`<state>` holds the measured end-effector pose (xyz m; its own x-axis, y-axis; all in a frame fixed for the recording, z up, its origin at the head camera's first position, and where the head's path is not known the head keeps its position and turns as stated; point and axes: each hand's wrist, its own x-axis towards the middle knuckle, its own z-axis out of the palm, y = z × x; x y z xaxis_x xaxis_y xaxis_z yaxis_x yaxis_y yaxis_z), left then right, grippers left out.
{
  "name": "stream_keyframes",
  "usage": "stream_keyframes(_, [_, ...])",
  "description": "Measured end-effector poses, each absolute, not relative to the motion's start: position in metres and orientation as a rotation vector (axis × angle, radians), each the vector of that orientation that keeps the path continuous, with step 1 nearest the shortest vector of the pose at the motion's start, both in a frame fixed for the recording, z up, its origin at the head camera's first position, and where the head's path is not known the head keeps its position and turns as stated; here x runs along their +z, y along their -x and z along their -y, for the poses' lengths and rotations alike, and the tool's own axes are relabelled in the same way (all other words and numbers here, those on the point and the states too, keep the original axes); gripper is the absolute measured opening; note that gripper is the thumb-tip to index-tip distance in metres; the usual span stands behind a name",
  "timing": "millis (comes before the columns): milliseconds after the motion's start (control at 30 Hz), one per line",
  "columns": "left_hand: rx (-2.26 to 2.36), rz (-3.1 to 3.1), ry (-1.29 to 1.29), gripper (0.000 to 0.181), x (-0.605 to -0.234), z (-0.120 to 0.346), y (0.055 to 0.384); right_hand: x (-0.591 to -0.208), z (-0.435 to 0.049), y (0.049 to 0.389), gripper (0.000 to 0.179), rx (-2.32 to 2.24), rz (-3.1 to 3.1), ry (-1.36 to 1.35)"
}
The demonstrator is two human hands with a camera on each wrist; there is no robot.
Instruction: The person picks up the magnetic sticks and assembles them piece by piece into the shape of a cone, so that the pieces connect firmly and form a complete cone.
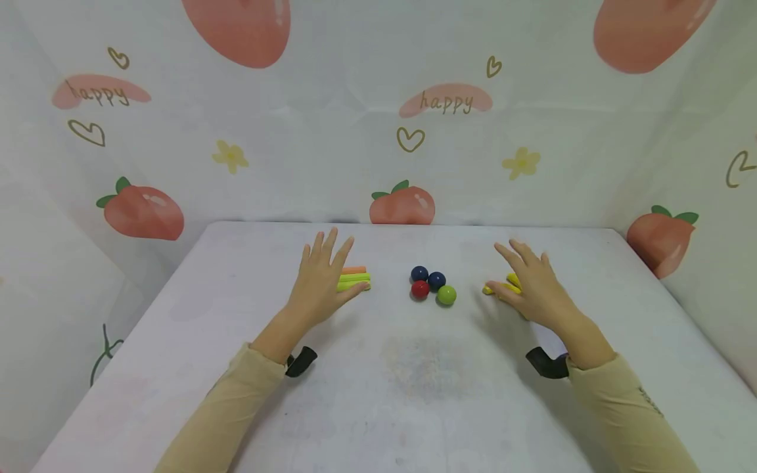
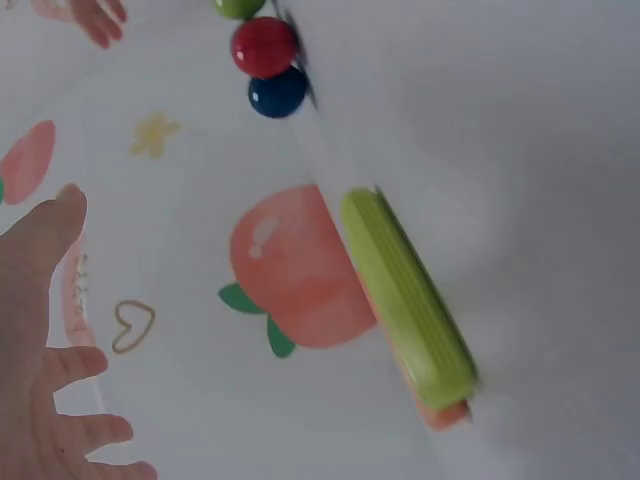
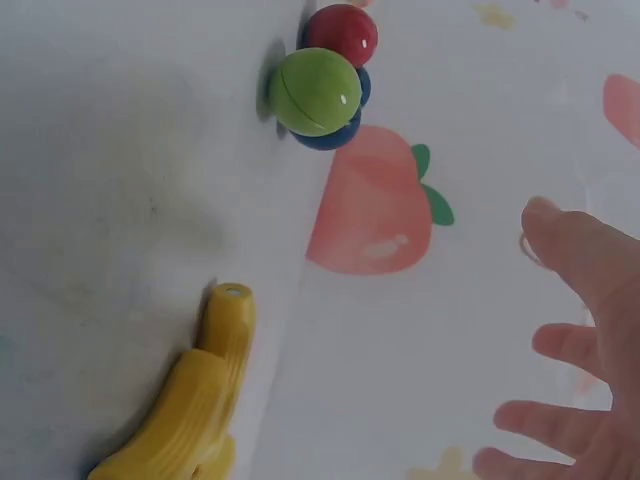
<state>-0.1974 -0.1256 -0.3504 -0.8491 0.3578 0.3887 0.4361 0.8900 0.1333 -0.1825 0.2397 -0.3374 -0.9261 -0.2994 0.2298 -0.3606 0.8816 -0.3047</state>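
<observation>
My left hand point(image 1: 319, 282) hovers over the left of the table with fingers spread, holding nothing. Partly behind it lie light-green ridged sticks point(image 1: 357, 277) and an orange stick point(image 1: 355, 269); the left wrist view shows them side by side, apart from the hand. On the right, my right hand point(image 1: 535, 289) is also spread and holds nothing. Below it are yellow, curved, banana-like pieces point(image 3: 180, 410), partly hidden by the hand in the head view. Between the hands sit glossy balls: a red ball point(image 1: 420, 290), a green ball point(image 1: 446, 295) and two dark blue balls point(image 1: 437, 281).
The white table point(image 1: 378, 407) has a greyish worn patch point(image 1: 428, 368) near its middle. A white curtain point(image 1: 331, 157) printed with peaches hangs behind the table's far edge. A black strap piece point(image 1: 301, 362) sticks out at each wrist.
</observation>
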Motion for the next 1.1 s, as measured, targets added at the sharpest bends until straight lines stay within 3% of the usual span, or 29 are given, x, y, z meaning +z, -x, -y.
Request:
stream_keyframes(400, [-0.81,2.779,0.782,0.048,-0.355,0.081,0.203,-0.352,-0.259,0.18,0.052,0.716,2.877,-0.513])
stream_keyframes(667, [-1.053,2.908,0.835,0.043,-0.368,0.056,0.213,-0.356,-0.262,0.181,0.047,0.773,2.93,-0.502])
stream_keyframes(1100, [-0.974,3.051,0.816,0.036,-0.377,0.032,0.228,-0.36,-0.265,0.181,0.039,0.807,2.891,-0.507])
